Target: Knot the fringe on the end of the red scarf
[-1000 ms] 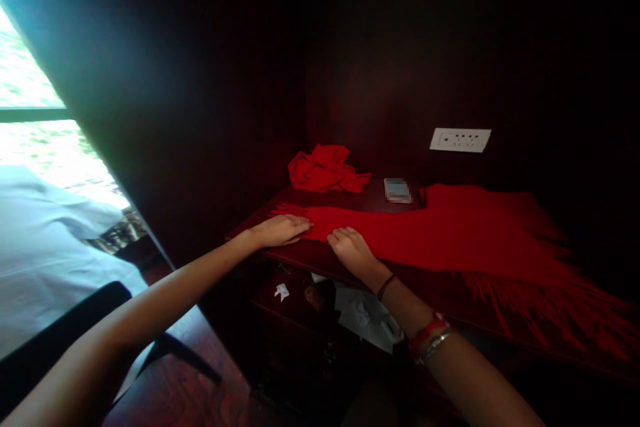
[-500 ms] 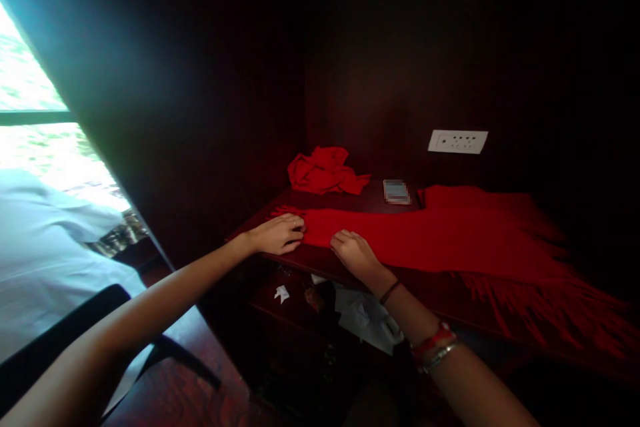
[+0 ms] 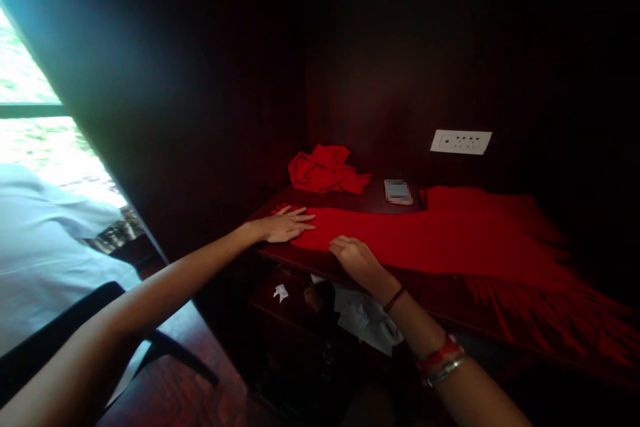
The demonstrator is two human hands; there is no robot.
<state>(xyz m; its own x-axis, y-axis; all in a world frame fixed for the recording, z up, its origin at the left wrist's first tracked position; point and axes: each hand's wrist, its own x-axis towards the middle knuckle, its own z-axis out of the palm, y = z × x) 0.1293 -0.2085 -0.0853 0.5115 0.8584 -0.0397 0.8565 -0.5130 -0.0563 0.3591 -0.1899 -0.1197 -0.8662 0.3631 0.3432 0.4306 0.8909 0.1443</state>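
A long red fringed cloth (image 3: pixel 450 237) lies spread along the dark wooden shelf. My left hand (image 3: pixel 289 224) rests flat on its left end, fingers spread, with a ring on one finger. At the cloth's near edge, my right hand (image 3: pixel 353 257) has its fingers curled together on the fabric; a dark band, a red band and a silver bracelet circle that wrist and forearm. Behind the left end sits a crumpled red cloth (image 3: pixel 327 170). The long cloth's fringe hangs at the right.
A phone-like flat object (image 3: pixel 398 192) lies behind the long cloth. A white socket plate (image 3: pixel 461 141) is on the back wall. Below the shelf are a white scrap (image 3: pixel 281 292) and a pale bag (image 3: pixel 367 317). A black chair (image 3: pixel 185 357) stands at the lower left.
My left hand has opened from curled fingers to spread ones, flat on the cloth and slightly higher. My right hand has shifted down a little, still curled at the near edge.
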